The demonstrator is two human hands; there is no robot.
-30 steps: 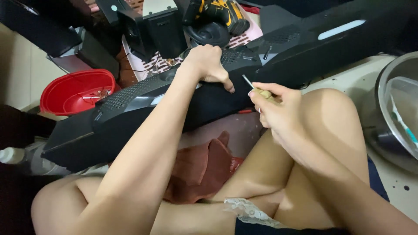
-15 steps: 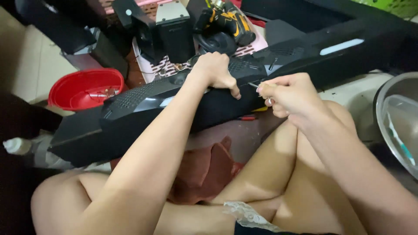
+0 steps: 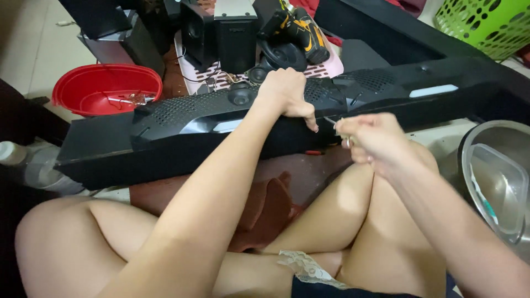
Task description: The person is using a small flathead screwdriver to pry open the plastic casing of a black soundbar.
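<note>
On the floor, across the lap | left hand (image 3: 285, 92) fingers clasp long black panel (image 3: 182, 127) | right hand (image 3: 369, 138) fingers pinch thin tool (image 3: 330, 120) at panel edge | red bowl (image 3: 105, 88) behind

Pale tiled floor (image 3: 33, 49) shows at ten o'clock; a green perforated basket (image 3: 486, 25) sits at two o'clock. Light is soft and even.
</note>
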